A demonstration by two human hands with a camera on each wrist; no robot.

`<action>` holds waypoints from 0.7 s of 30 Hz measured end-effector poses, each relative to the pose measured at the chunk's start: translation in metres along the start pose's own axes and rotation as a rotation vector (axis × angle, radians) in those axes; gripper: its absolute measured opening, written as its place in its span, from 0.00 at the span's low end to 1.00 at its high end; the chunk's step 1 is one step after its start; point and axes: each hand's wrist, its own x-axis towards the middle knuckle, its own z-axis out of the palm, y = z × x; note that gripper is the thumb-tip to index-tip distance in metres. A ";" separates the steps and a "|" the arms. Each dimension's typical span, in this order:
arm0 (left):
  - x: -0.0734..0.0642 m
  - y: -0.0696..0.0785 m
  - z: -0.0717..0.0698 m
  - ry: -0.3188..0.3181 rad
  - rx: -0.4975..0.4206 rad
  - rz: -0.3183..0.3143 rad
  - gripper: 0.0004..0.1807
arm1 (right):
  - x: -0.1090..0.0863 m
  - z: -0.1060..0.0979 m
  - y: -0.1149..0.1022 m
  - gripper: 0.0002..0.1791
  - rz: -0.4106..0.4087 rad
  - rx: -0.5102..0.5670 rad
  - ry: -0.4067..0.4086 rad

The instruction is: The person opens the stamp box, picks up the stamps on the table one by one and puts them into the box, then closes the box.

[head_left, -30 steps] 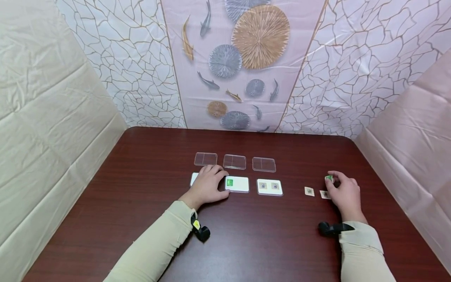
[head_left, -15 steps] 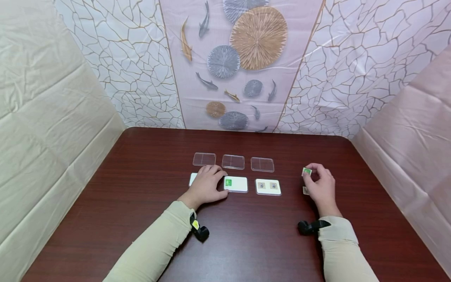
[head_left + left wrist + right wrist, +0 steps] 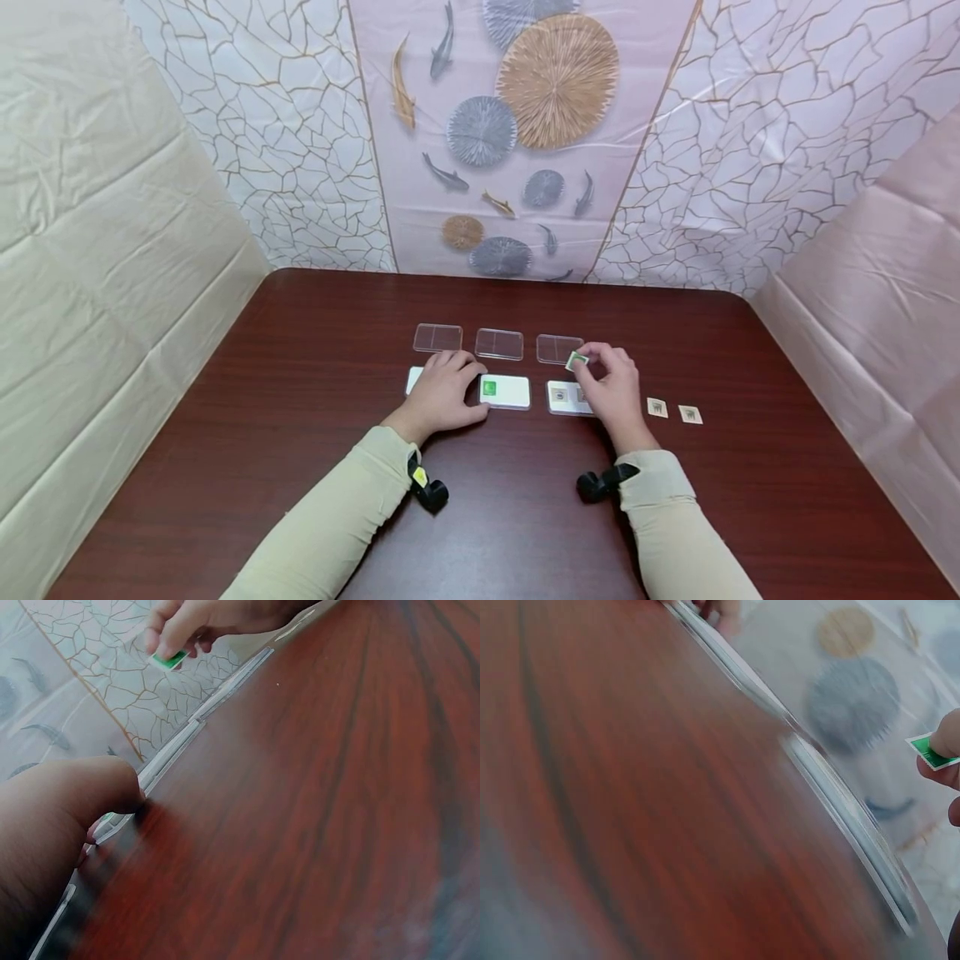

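My right hand (image 3: 613, 387) pinches a small green stamp (image 3: 576, 360) with a white border between thumb and fingers. It holds the stamp above the right-hand white-lined clear case (image 3: 557, 407), which bears two beige stamps, one partly covered by my hand. In the right wrist view the green stamp (image 3: 928, 755) shows its face. My left hand (image 3: 438, 392) spans the left end of the middle case (image 3: 513, 393), thumb at its near corner and forefinger at its far one. Another green stamp (image 3: 489, 388) lies in that case. Most of the left case (image 3: 412, 378) is hidden under my left hand.
Behind the cases lie three clear plastic lids (image 3: 438, 337) in a row. Two loose beige stamps (image 3: 691, 414) lie on the dark wooden table (image 3: 487, 517) to the right. Patterned cloth (image 3: 480, 208) hangs at the table's back edge, with plain cloth at both sides.
The green stamp has travelled left in my right hand, from beside the loose beige stamps to above the right-hand case. My left hand has stayed in place.
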 end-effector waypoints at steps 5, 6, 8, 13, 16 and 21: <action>0.000 0.000 0.000 0.008 0.004 0.003 0.30 | -0.002 0.019 -0.016 0.07 -0.052 0.018 -0.068; 0.000 -0.001 0.000 0.006 0.006 0.003 0.30 | -0.003 0.022 -0.020 0.07 -0.065 0.024 -0.084; 0.000 -0.001 0.000 0.006 0.001 0.000 0.30 | -0.005 0.029 -0.026 0.07 -0.093 0.031 -0.119; 0.000 0.000 0.000 0.015 -0.008 0.000 0.29 | -0.010 0.043 -0.039 0.06 -0.163 0.016 -0.246; 0.001 0.000 0.000 0.022 -0.010 0.004 0.29 | -0.014 0.048 -0.043 0.07 -0.180 -0.016 -0.320; 0.001 0.000 0.000 0.030 -0.009 0.008 0.28 | -0.015 0.052 -0.044 0.07 -0.180 -0.130 -0.398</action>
